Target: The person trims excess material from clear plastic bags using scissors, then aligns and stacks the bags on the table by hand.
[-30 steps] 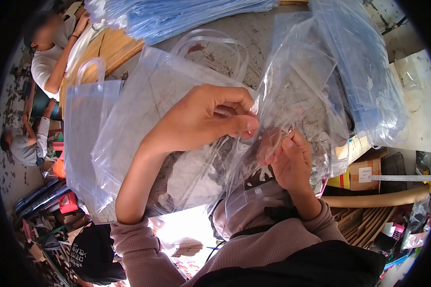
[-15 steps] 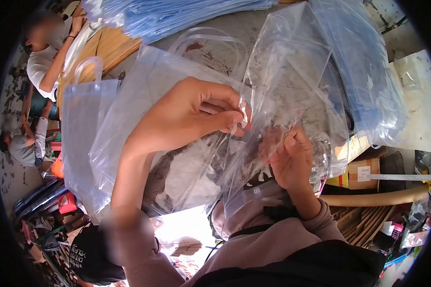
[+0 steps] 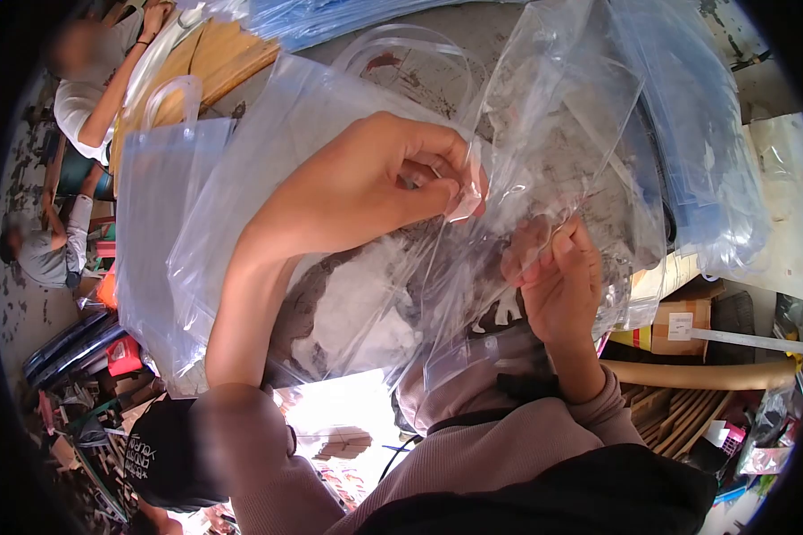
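Observation:
A clear plastic bag hangs between my two hands above the table, its sheets creased and glossy. My left hand is closed, thumb and fingers pinching a folded bit of its near edge. Lower and to the right, my right hand pinches the same plastic between thumb and fingertips; part of those fingers shows through the film. Left of my left hand lies another clear bag with a looped clear handle at its top. A bluish clear bag with a handle lies farther left.
Stacks of bluish plastic sheets lie at the far edge and on the right. A cardboard box stands at the right. Two people are at the upper left; someone in a black cap is close by at the lower left.
Both hands have shifted slightly up and right in view, still pinching the clear bag. The bag has moved with them, and the fold at my left fingertips shows more plainly.

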Demonstrator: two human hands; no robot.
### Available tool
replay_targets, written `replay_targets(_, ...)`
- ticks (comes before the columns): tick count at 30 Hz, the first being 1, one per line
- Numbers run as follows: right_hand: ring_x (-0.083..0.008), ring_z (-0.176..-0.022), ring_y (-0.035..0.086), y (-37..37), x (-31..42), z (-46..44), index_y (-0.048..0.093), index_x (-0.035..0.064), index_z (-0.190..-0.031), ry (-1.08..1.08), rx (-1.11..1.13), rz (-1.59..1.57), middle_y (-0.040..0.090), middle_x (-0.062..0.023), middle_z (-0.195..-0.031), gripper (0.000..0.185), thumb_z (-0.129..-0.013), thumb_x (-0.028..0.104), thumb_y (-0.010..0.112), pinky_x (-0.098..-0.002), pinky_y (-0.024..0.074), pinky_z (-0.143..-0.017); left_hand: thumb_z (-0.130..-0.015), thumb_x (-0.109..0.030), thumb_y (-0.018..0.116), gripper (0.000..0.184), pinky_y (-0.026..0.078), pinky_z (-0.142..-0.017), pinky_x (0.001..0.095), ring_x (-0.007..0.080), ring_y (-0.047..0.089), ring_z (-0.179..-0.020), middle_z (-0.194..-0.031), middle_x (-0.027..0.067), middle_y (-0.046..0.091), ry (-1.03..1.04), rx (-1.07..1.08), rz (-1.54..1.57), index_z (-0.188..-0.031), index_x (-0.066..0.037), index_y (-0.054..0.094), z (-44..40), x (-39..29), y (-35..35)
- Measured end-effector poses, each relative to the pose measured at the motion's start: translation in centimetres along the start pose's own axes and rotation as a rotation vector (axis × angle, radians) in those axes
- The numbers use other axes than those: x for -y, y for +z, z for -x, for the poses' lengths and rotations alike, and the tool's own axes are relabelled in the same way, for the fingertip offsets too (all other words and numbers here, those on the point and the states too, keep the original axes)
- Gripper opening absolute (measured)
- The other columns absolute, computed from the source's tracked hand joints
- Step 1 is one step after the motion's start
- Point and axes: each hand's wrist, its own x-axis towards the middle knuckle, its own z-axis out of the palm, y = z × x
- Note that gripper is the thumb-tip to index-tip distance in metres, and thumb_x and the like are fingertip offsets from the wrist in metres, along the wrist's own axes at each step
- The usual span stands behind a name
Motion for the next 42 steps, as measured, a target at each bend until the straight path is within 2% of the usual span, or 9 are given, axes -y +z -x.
replay_targets(13, -0.0123, -0.061, 0.039, 0.5, 0.5, -0.2, 0.038, 0.0096, -0.078, -0.004, -0.001, -0.025, 0.04, -0.0021, -0.07, 0.022, -0.097, 0.019, 0.042, -0.0282, 0.0364, -0.057, -0.077, 0.008, 0.045, 0.024, 0.047, -0.068, 0.0226, 0.0097, 0.06, -0.077, -0.083, 0.0041, 0.064, -0.006, -0.145, -0.217, -0.092, 0.0, 0.062, -0.2, 0.9, -0.7)
replay_targets(18, -0.0133, -0.064, 0.041, 0.6, 0.7, -0.5, 0.039, 0.0093, -0.079, 0.031, -0.011, -0.052, 0.039, -0.0033, -0.069, 0.022, -0.096, 0.022, 0.042, -0.0265, 0.038, -0.059, -0.08, -0.001, 0.053, 0.022, 0.049, -0.062, 0.0267, 0.0143, 0.063, -0.069, -0.08, 0.0031, 0.065, 0.025, 0.235, -0.436, -0.1, -0.007, 0.06, 0.4, 0.7, 0.0)
replay_targets(22, -0.0185, -0.078, 0.052, -0.6, 0.5, 0.4, 0.044, 0.0033, -0.087, 0.008, 0.091, -0.045, 0.049, -0.0098, -0.083, 0.021, -0.097, 0.021, 0.042, -0.0295, 0.0435, -0.07, -0.085, -0.016, 0.063, 0.015, 0.049, -0.063, 0.0289, 0.0167, 0.063, -0.068, -0.079, 0.0026, 0.064, 0.198, 0.275, -0.466, -0.097, -0.007, 0.059, 0.1, 3.5, 1.2)
replay_targets(25, -0.0275, -0.099, 0.052, 1.3, 3.2, 2.2, 0.049, 0.0024, -0.104, 0.063, 0.23, 0.562, 0.049, -0.0156, -0.108, 0.034, -0.09, 0.033, 0.056, -0.0377, 0.0439, -0.084, -0.083, -0.015, 0.066, 0.015, 0.049, -0.066, 0.0282, 0.0147, 0.063, -0.07, -0.081, 0.003, 0.065, -0.032, 0.212, -0.529, -0.094, -0.007, 0.059, -0.2, 2.4, 1.8)
replay_targets(28, -0.0465, -0.129, 0.031, 1.7, 5.2, 4.0, 0.041, 0.0167, -0.131, -0.172, 0.56, 1.632, 0.026, -0.0282, -0.141, 0.086, -0.059, 0.043, 0.081, -0.0602, 0.0249, -0.101, -0.08, -0.011, 0.067, 0.016, 0.049, -0.065, 0.0261, 0.0121, 0.063, -0.068, -0.081, 0.0035, 0.066, -0.206, 0.191, -0.174, -0.093, -0.007, 0.06, -0.8, 2.7, 1.8)
replay_targets(31, -0.0464, -0.133, 0.024, 0.5, 4.6, 5.2, 0.043, 0.0217, -0.131, -0.091, 0.616, 1.837, 0.022, -0.0289, -0.144, 0.086, -0.056, 0.04, 0.082, -0.0633, 0.0197, -0.103, -0.08, -0.009, 0.059, 0.009, 0.049, -0.055, 0.0266, 0.0152, 0.065, -0.057, -0.064, 0.0059, 0.064, 0.099, 0.079, -0.18, -0.085, -0.004, 0.064, -1.2, 4.2, 2.1)
replay_targets(34, -0.0456, -0.133, 0.028, -0.3, 4.2, 5.8, 0.044, 0.0248, -0.131, -0.172, 0.646, 1.968, 0.022, -0.0294, -0.145, 0.08, -0.06, 0.034, 0.08, -0.0648, 0.0164, -0.104, -0.08, -0.007, 0.058, 0.01, 0.048, -0.051, 0.0251, 0.0143, 0.064, -0.053, -0.064, 0.006, 0.065, -0.108, 0.094, -0.001, -0.088, -0.004, 0.065, -1.0, 3.2, 2.1)
replay_targets(38, -0.0397, -0.132, 0.033, -1.2, 4.2, 6.4, 0.046, 0.0258, -0.134, -0.307, 0.569, 1.911, 0.033, -0.0268, -0.141, 0.066, -0.072, 0.025, 0.068, -0.0635, 0.0205, -0.104, -0.079, -0.008, 0.061, 0.011, 0.048, -0.049, 0.0253, 0.0146, 0.064, -0.053, -0.062, 0.0063, 0.064, -0.093, -0.006, -0.045, -0.089, -0.003, 0.065, -1.1, 2.9, 2.9)
replay_targets(42, -0.038, -0.117, 0.051, -1.5, 5.9, 6.4, 0.044, 0.0054, -0.133, -0.337, 0.168, 1.1, 0.051, -0.0263, -0.124, 0.047, -0.089, 0.021, 0.054, -0.0528, 0.0361, -0.1, -0.08, -0.015, 0.065, 0.019, 0.047, -0.049, 0.0252, 0.0176, 0.063, -0.053, -0.064, 0.0064, 0.061, 0.034, -0.333, -0.476, -0.096, -0.005, 0.062, -1.2, 4.2, 5.2)
